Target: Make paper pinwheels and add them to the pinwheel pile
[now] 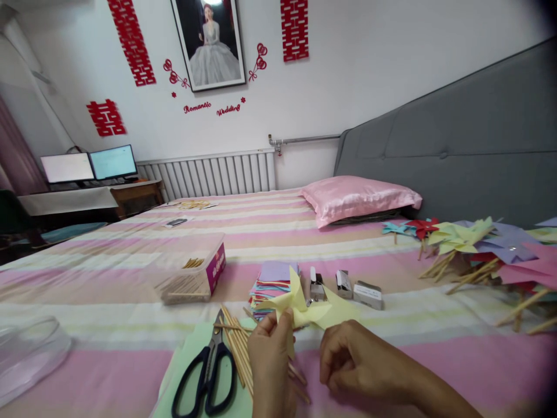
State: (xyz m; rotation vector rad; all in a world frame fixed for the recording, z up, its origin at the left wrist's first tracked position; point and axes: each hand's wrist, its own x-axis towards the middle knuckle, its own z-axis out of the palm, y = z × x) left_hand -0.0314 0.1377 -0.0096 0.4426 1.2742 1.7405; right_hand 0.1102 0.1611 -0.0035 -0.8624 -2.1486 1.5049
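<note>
A pale yellow paper pinwheel [319,312] is pinched at its centre between the thumb and fingers of my left hand [270,363]. My right hand [365,361] is just to the right of it, near the lower blade, with its fingers curled in; whether anything small is in them is hidden. Left of my left hand lie thin wooden sticks [238,351] and black-handled scissors [211,366], resting on light green paper [180,360]. Behind the pinwheel stands a stack of coloured paper squares [272,273], partly covered by it.
Small boxes [368,294] sit behind my right hand. A clear plastic box [216,267] with sticks stands at left, near a clear plastic lid [35,357]. Several pinwheels [463,237] on sticks lie at right. A pink pillow [357,197] rests against the grey headboard [461,133].
</note>
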